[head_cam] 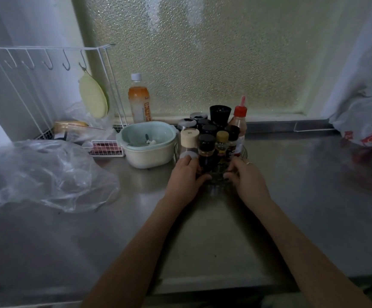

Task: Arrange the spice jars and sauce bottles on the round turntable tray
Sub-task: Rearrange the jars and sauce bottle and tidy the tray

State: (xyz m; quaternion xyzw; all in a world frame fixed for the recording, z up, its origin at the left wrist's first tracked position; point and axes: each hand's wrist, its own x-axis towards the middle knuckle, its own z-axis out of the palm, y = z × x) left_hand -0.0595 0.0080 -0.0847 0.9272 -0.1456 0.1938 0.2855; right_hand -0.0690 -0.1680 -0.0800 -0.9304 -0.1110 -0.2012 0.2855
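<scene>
The round turntable tray (218, 185) stands on the steel counter below the window, packed with several jars and bottles. Among them are a cream-capped jar (189, 138), a dark sauce bottle with a black cap (206, 150), a yellow-capped bottle (222, 141) and a red-capped squeeze bottle (239, 123) at the back right. My left hand (184, 176) grips the tray's near left rim. My right hand (246, 176) grips its near right rim. The hands and bottles hide most of the tray.
A mint and cream lidded bowl (147, 143) sits right beside the tray on its left. An orange drink bottle (139, 103) and a white wire rack (53, 90) stand behind. A crumpled clear plastic bag (44, 174) lies left; a red-printed white bag (367, 121) is at right.
</scene>
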